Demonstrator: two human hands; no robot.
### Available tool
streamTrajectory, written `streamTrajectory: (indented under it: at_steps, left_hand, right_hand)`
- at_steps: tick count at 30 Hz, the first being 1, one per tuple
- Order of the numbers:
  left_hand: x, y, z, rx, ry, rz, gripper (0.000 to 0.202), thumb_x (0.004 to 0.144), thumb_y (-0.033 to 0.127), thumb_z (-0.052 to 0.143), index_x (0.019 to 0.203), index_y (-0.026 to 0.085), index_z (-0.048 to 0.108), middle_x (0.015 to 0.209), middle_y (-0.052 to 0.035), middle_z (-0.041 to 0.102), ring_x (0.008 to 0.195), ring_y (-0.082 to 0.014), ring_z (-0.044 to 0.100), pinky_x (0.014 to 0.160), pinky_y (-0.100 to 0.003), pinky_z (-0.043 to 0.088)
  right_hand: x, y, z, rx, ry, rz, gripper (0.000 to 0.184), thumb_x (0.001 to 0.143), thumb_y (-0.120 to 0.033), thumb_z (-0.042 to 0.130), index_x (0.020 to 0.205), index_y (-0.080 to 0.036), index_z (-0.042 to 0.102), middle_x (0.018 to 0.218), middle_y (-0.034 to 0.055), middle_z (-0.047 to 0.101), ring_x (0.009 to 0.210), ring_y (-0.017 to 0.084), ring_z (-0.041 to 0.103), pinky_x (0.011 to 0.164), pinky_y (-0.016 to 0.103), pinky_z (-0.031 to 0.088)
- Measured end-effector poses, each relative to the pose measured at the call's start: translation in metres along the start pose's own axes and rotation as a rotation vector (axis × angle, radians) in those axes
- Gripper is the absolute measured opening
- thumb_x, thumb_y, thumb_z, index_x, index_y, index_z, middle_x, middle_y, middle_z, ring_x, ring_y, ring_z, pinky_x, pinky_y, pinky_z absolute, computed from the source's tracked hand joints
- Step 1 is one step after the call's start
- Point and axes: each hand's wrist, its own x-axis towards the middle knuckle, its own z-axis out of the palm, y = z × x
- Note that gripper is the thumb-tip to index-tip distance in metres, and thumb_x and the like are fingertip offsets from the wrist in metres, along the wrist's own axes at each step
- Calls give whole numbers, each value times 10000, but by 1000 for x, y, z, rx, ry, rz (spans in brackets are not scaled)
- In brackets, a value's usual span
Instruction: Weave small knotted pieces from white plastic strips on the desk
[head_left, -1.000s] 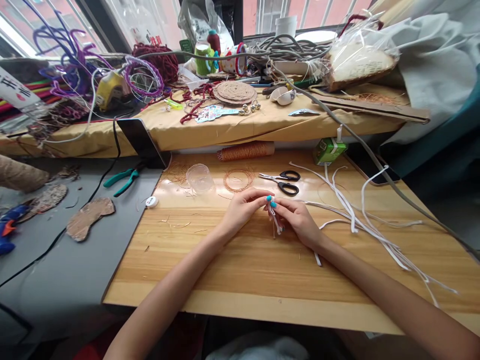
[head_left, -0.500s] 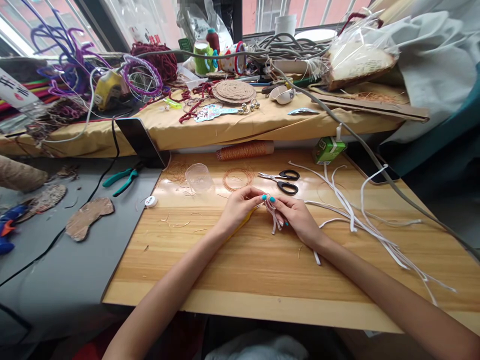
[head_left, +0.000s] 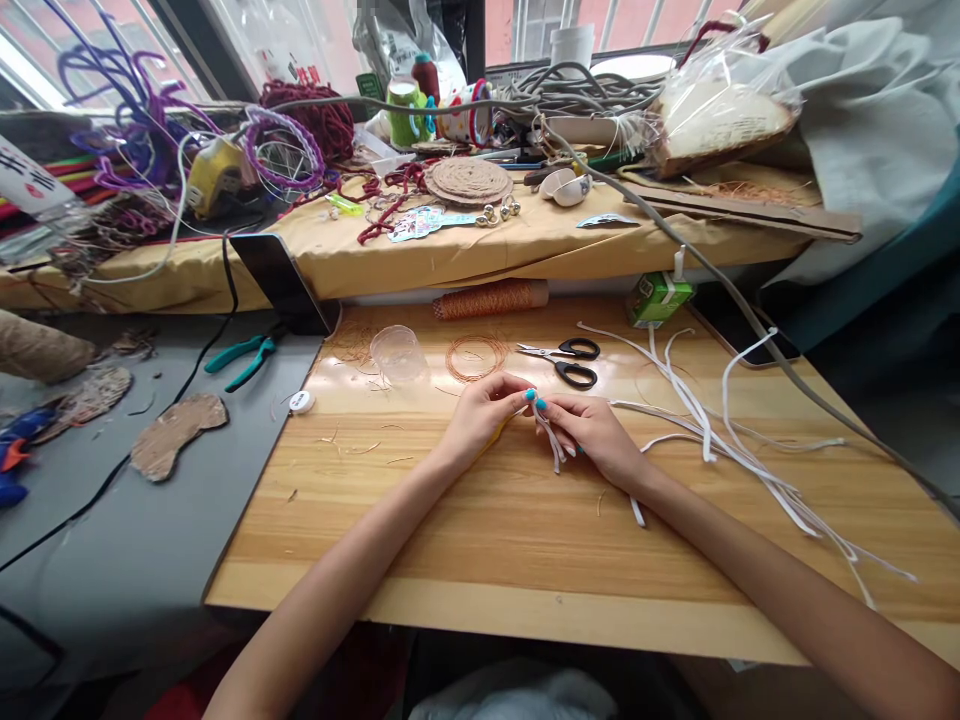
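My left hand (head_left: 484, 415) and my right hand (head_left: 596, 432) meet fingertip to fingertip over the middle of the wooden table (head_left: 450, 540). Both pinch a small bundle of short white strips (head_left: 553, 441) that hangs down between them. A yellowish strip shows under my left hand. Black-handled scissors (head_left: 566, 362) lie just beyond my hands, beside a coil of copper-coloured wire (head_left: 477, 357).
Long white strips (head_left: 712, 440) sprawl to the right. A clear plastic cup (head_left: 398, 355), a copper thread spool (head_left: 491, 299), a green carton (head_left: 658, 299), teal pliers (head_left: 241, 360) and a phone (head_left: 285, 285) lie around. The raised shelf (head_left: 480, 255) behind is piled with cords and craft clutter.
My hands have stayed together and shifted slightly; the white bundle has turned a little between my fingertips. Nothing else moved.
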Motion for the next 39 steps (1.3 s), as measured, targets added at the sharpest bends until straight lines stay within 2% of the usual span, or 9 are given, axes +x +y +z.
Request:
streamTrajectory:
  at_steps: [6,9,12,15,21,24,30,34,39]
  left_hand:
    - [1,-2,-2,-34,-72,-4,220,633,286,621,801,145,606,709,-4,591,694,-108,526,703,-232,384]
    - [0,-2,-3,-27,-105,3,270,643,281,615,882,156,605,716,-5,597,701,-111,529,717,-235,378]
    - [0,-2,-3,-34,-115,5,224,642,275,615,825,145,615,732,-13,598,717,-115,527,722,-236,377]
    - [1,-2,-4,-49,-125,-7,178,648,274,607,763,138,605,697,-8,583,679,-108,518,700,-240,382]
    - [3,1,-8,53,-89,22,180,629,271,613,749,137,609,741,-14,576,687,-106,507,680,-229,379]
    - [3,3,-9,95,-78,43,182,629,270,610,755,139,613,746,-17,579,706,-111,510,676,-226,380]
    - [2,2,-8,59,-106,-3,289,651,283,599,908,152,597,667,1,563,640,-95,507,641,-221,372]
    - [3,1,-8,26,-116,-50,219,638,288,611,787,126,615,671,-8,568,629,-88,496,628,-214,365]
    - [2,3,-7,37,-105,-30,172,629,263,611,716,114,605,639,-8,558,614,-93,493,622,-219,369]
  right_hand:
    - [1,-3,-4,4,-47,48,333,731,-446,491,580,-150,515,345,-81,317,305,35,280,330,179,217]
    - [2,-1,-6,0,-82,63,328,724,-453,496,615,-144,527,391,-71,370,318,26,272,327,173,201]
    - [3,-1,-7,-6,-87,70,325,718,-451,501,643,-138,543,443,-57,425,329,21,271,326,171,191]
    - [3,-4,-7,-28,-82,67,329,731,-438,491,629,-133,560,400,-60,401,333,30,292,336,173,210]
    - [3,-5,-11,-63,-215,119,312,720,-426,514,722,-129,612,503,-26,520,350,34,339,360,191,273]
    - [3,-3,-11,-68,-197,133,318,719,-428,514,728,-126,617,499,-23,527,340,35,345,352,191,260]
    - [2,-5,-6,-50,-142,117,312,714,-418,519,617,-129,586,377,-57,395,325,37,308,339,184,206]
    - [2,-3,-4,-51,-109,92,296,720,-414,515,675,-132,592,393,-63,381,338,43,323,351,185,243]
    - [-1,3,-2,-245,-55,43,316,767,-410,446,752,-141,611,445,-40,447,352,57,354,364,195,261]
